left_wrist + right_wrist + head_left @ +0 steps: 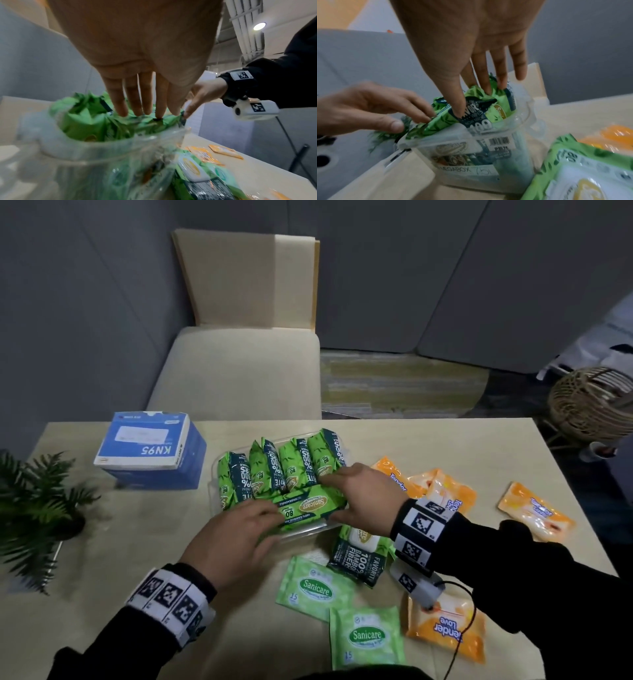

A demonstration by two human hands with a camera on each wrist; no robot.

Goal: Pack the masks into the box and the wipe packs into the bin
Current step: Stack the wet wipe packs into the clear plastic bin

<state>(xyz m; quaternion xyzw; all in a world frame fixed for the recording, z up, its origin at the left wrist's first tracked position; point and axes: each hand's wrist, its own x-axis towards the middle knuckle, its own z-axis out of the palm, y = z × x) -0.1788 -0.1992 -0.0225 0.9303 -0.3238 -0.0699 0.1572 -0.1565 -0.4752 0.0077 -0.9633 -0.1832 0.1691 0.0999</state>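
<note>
A clear plastic bin (pixel 310 533) in the middle of the table holds several green wipe packs (pixel 274 470) standing upright. One more green pack (pixel 308 508) lies flat across their front, on top. My left hand (pixel 270 522) presses its left end with straight fingers (pixel 147 112). My right hand (pixel 334 498) presses its right end, fingers (pixel 488 90) straight and pushed down among the packs, thumb on the near side. A blue KN95 mask box (pixel 150 453) stands closed at the back left.
Loose packs lie right of and in front of the bin: two small green ones (pixel 315 587), a large dark-green one (pixel 359 556), several orange ones (pixel 428 484). A potted plant (pixel 37 508) stands at the left edge. Behind the table are a chair (pixel 239 371) and a wicker stool (pixel 592 405).
</note>
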